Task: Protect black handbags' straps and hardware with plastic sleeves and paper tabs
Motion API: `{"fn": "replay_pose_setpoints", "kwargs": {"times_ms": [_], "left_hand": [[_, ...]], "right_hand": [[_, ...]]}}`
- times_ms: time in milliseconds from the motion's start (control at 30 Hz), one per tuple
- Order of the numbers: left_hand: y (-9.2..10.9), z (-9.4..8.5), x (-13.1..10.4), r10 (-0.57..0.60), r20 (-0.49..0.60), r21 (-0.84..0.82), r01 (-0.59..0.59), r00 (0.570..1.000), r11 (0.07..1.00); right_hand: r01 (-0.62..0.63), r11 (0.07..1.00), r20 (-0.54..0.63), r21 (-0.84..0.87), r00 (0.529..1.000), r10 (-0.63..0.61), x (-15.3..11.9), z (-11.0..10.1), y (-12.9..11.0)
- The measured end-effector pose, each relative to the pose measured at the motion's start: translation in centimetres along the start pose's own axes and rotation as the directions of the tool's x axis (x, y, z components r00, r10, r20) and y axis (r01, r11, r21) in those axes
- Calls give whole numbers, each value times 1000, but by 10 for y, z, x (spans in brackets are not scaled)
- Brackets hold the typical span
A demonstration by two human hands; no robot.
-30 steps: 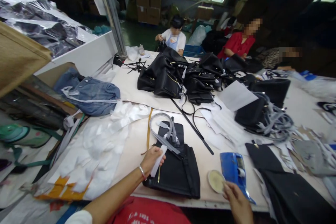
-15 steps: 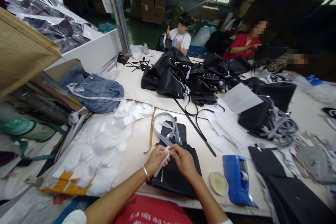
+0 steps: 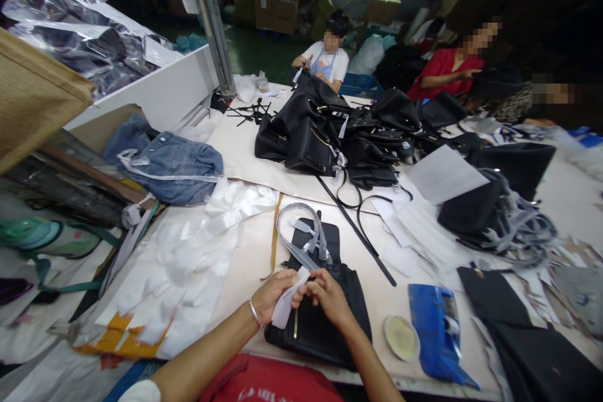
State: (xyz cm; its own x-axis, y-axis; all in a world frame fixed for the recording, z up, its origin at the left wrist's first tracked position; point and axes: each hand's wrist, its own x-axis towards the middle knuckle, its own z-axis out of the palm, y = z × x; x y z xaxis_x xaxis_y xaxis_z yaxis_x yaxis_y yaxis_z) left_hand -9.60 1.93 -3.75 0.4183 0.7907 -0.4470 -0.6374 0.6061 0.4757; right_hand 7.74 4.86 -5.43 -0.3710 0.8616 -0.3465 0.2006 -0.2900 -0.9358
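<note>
A black bag with a gold zip lies on the table in front of me. Its strap, sleeved in greyish plastic, loops up over the top. My left hand is closed around a white wrapping strip at the strap's near end, and the strip's loose end hangs over the bag. Beside it, my right hand has thumb and fingers pinched together at the strip's upper edge. Its fingertips partly hide what they grip.
A blue tape dispenser and a round yellowish dish are right of the bag. White wrapping sheets cover the left side. Black bags pile up ahead, near a denim bundle. Co-workers sit across the table.
The white strip now shows wider and flatter below my left hand. My right hand has shifted slightly right and down, its fingers more curled. The view has turned a little.
</note>
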Motion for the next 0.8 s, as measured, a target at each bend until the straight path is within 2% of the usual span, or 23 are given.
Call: {"fn": "replay_pose_setpoints", "kwargs": {"times_ms": [100,233,300,400,533,600,700,733,800], "left_hand": [[-6,3,4,97,-79,175,-82,992,981],[-13,10,10,222,-136,447,-140,965,883],[-14,10,7,226,-142,480,-133,964,867],[-12,5,-7,118,-104,410,-65,988,910],[-7,-2,-29,14,-62,330,7,998,944],[-6,-4,-34,19,-78,316,6,997,949],[-7,-3,-34,34,-111,295,0,993,955],[-8,-2,-34,41,-116,292,-5,992,956],[-9,-1,-33,59,-116,298,-21,991,954]], "right_hand": [[-37,997,-98,-61,995,31,-2,-8,-13],[66,964,8,-259,998,-66,3,-4,-33],[120,925,48,-360,993,-110,7,-2,-37],[125,910,30,-395,992,-123,12,-1,-36],[81,948,-53,-306,993,-102,7,8,-26],[29,984,-168,-174,984,-58,0,19,-17],[-1,1000,-381,21,925,9,-18,41,-3],[8,999,-412,44,911,11,-24,49,1],[18,999,-405,51,914,4,-35,65,8]]}}
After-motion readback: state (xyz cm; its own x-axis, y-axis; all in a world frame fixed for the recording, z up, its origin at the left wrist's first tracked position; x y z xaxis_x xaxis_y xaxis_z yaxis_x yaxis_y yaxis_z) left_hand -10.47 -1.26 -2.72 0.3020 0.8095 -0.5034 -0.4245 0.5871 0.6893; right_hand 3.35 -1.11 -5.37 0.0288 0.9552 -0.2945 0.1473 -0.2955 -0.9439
